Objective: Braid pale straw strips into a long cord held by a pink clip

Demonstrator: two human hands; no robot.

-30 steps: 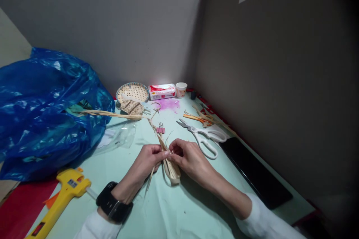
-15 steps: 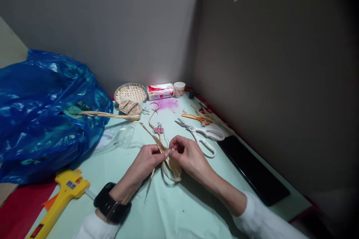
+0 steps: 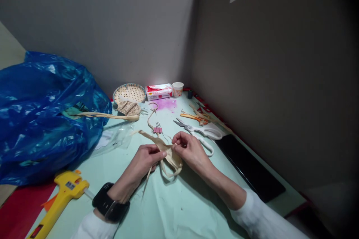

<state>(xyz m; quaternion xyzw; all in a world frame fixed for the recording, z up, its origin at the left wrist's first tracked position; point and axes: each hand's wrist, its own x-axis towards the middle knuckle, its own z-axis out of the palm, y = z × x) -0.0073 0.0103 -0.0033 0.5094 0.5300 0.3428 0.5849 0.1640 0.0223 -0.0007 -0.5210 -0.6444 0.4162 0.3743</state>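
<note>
Between my hands stretches a pale, dry husk-like strip, partly spread flat, with one end pointing up to the left. My left hand pinches it between thumb and fingers. On its other side, the fingertips of my right hand are closed on the strip's upper edge. Just beyond my hands lies a thin twisted cord with a looped far end, and a pink binder clip grips it. Thin loose strands hang below my left hand. My fingers hide where the strip and the cord meet.
White-handled scissors and a black flat slab lie to the right. A yellow glue gun and a blue plastic bag are on the left. At the back stand a woven basket, a tissue pack and a paper cup.
The strip has been opened out wider and flatter between my hands. My right hand has moved slightly up and away from my left. The view has shifted a little.
</note>
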